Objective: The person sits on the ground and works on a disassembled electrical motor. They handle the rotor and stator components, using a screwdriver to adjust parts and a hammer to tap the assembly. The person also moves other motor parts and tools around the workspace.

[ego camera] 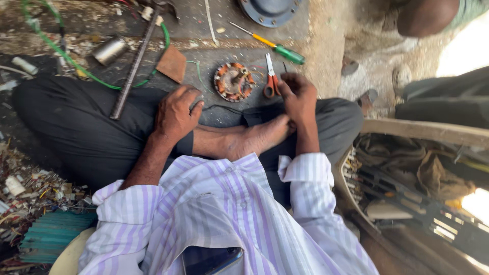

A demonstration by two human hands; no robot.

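I sit cross-legged on the ground in black trousers. My left hand [177, 111] is curled over a small grey object at my knee, and a thin black wire [224, 108] runs from it toward my right hand [297, 94]. My right hand's fingers are pinched together just beside red-handled scissors [270, 81]; whether they grip the wire end I cannot tell. A round motor stator [233, 81] with copper windings lies on the ground between the hands. My bare foot [254, 138] rests below them.
A green-handled screwdriver [279, 50] lies beyond the scissors. A long metal bar [133, 66], a green cable [61, 51], a metal can [109, 50] and a brown card piece [172, 63] lie at left. A dark round housing [269, 10] sits at top. Another person's knee [427, 15] is top right. A cluttered tool crate [407, 188] stands at right.
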